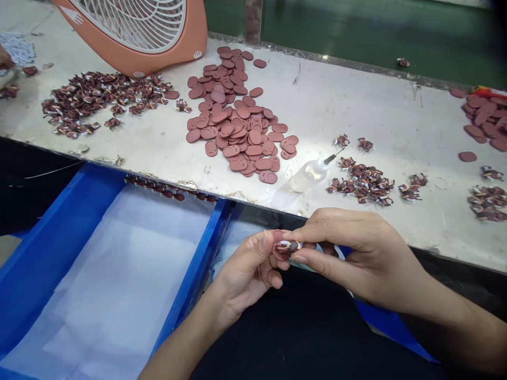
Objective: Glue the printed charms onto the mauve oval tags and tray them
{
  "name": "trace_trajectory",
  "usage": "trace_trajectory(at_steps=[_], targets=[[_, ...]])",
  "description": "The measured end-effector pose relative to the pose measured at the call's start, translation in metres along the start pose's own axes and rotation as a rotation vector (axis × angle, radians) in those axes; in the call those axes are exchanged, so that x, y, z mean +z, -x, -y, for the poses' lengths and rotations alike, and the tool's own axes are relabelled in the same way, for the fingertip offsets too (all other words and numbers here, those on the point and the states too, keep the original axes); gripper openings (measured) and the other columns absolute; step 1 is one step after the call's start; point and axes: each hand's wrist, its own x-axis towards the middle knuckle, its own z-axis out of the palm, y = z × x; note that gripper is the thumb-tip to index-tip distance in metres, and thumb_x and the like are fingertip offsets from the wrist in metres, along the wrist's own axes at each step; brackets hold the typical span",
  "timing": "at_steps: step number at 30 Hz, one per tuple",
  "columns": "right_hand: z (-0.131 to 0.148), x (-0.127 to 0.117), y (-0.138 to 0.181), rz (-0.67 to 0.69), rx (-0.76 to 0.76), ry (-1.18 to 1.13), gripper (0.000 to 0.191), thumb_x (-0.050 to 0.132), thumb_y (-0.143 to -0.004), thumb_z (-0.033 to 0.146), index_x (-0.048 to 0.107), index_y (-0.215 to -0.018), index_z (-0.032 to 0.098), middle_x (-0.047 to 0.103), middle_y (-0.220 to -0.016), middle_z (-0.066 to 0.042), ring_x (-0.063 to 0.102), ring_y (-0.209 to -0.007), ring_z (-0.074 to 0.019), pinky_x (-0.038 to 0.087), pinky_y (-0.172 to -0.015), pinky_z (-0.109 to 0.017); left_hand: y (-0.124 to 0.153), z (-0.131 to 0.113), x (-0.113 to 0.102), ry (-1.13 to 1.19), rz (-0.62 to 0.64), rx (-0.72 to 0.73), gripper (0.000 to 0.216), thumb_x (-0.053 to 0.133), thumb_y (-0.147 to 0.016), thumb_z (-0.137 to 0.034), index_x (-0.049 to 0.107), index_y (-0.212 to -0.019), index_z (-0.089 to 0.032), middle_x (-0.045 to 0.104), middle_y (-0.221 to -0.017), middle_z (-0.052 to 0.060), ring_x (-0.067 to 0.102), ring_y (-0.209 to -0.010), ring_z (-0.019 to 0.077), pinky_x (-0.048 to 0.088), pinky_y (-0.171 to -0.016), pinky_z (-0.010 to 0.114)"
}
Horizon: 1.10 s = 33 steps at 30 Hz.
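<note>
Just off the table's front edge, my left hand (247, 274) pinches a reddish-brown oval disc (278, 236) between thumb and fingers. Against that disc my right hand (352, 248) holds a small brown figurine (292, 246) with white and yellow parts, gripped by thumb and forefinger. The two pieces touch or nearly touch; the exact contact is partly hidden by fingers. On the table beyond lie a heap of similar oval discs (241, 134), some with small holes, and a small pile of figurines (366, 182). A clear squeeze bottle with a needle tip (311, 174) lies between them.
An orange fan (170, 58) stands at the back left behind a larger figurine pile (99, 97). Below the table edge at left is a blue crate (51, 248) lined with white sheets, with figurines in rows. More discs (485, 116) lie far right. Another person's hand (5, 58) shows at far left.
</note>
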Motion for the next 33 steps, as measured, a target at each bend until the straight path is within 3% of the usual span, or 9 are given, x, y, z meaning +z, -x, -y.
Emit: trace_trajectory(at_steps=[15, 19, 23, 25, 27, 30, 33], targets=[[0.0, 0.004, -0.002, -0.013, 0.022, -0.018, 0.012, 0.07, -0.092, 0.018, 0.077, -0.101, 0.019, 0.071, -0.075, 0.0, 0.061, -0.062, -0.0068, 0.045, -0.054, -0.017, 0.004, 0.001, 0.0, 0.026, -0.077, 0.007, 0.039, 0.093, -0.06, -0.043, 0.067, -0.058, -0.014, 0.066, -0.061, -0.001, 0.062, -0.05, 0.006, 0.049, -0.038, 0.008], [0.001, 0.003, -0.005, -0.021, 0.009, -0.025, 0.011, 0.07, -0.09, 0.014, 0.076, -0.098, 0.019, 0.07, -0.074, 0.001, 0.059, -0.059, -0.0055, 0.044, -0.052, -0.016, 0.002, 0.0, -0.002, -0.043, -0.035, 0.024, 0.04, 0.089, -0.065, -0.049, 0.068, -0.062, -0.014, 0.065, -0.065, 0.001, 0.061, -0.053, 0.0067, 0.048, -0.038, 0.008], [0.001, 0.004, -0.008, -0.092, -0.061, 0.01, 0.016, 0.069, -0.089, 0.012, 0.074, -0.102, 0.019, 0.067, -0.069, 0.003, 0.057, -0.057, -0.0063, 0.046, -0.053, -0.016, 0.0, -0.002, -0.008, -0.09, 0.062, 0.018, 0.056, 0.08, -0.063, -0.067, 0.074, -0.079, -0.014, 0.066, -0.07, 0.004, 0.062, -0.056, 0.01, 0.05, -0.038, 0.012], [-0.001, 0.009, -0.009, -0.162, -0.118, 0.09, 0.016, 0.069, -0.089, 0.011, 0.073, -0.103, 0.018, 0.066, -0.069, 0.002, 0.056, -0.056, -0.0068, 0.046, -0.053, -0.016, 0.001, -0.003, -0.009, -0.113, 0.007, 0.095, 0.063, 0.08, -0.061, -0.07, 0.076, -0.092, -0.015, 0.069, -0.081, 0.005, 0.064, -0.059, 0.011, 0.052, -0.038, 0.015], [-0.004, 0.017, -0.01, -0.26, -0.184, 0.231, 0.015, 0.069, -0.089, 0.011, 0.071, -0.103, 0.016, 0.067, -0.073, -0.001, 0.058, -0.059, -0.0088, 0.048, -0.054, -0.019, 0.004, -0.003, -0.006, -0.153, -0.139, 0.266, 0.058, 0.085, -0.061, -0.063, 0.074, -0.096, -0.018, 0.068, -0.084, 0.003, 0.061, -0.059, 0.0095, 0.05, -0.038, 0.014], [-0.008, 0.032, -0.015, -0.388, -0.316, 0.494, 0.017, 0.066, -0.091, 0.011, 0.067, -0.107, 0.012, 0.068, -0.075, -0.005, 0.06, -0.063, -0.0135, 0.05, -0.056, -0.025, 0.009, -0.002, 0.0, -0.253, -0.314, 0.533, 0.043, 0.091, -0.061, -0.05, 0.071, -0.083, -0.019, 0.06, -0.066, -0.004, 0.05, -0.052, 0.0063, 0.044, -0.039, 0.012], [-0.01, 0.045, -0.021, -0.439, -0.43, 0.658, 0.021, 0.063, -0.092, 0.01, 0.064, -0.113, 0.009, 0.067, -0.07, -0.005, 0.058, -0.059, -0.0147, 0.048, -0.053, -0.027, 0.009, -0.002, 0.004, -0.327, -0.375, 0.66, 0.042, 0.093, -0.058, -0.047, 0.07, -0.079, -0.019, 0.057, -0.062, -0.005, 0.04, -0.047, 0.0043, 0.037, -0.038, 0.012]])
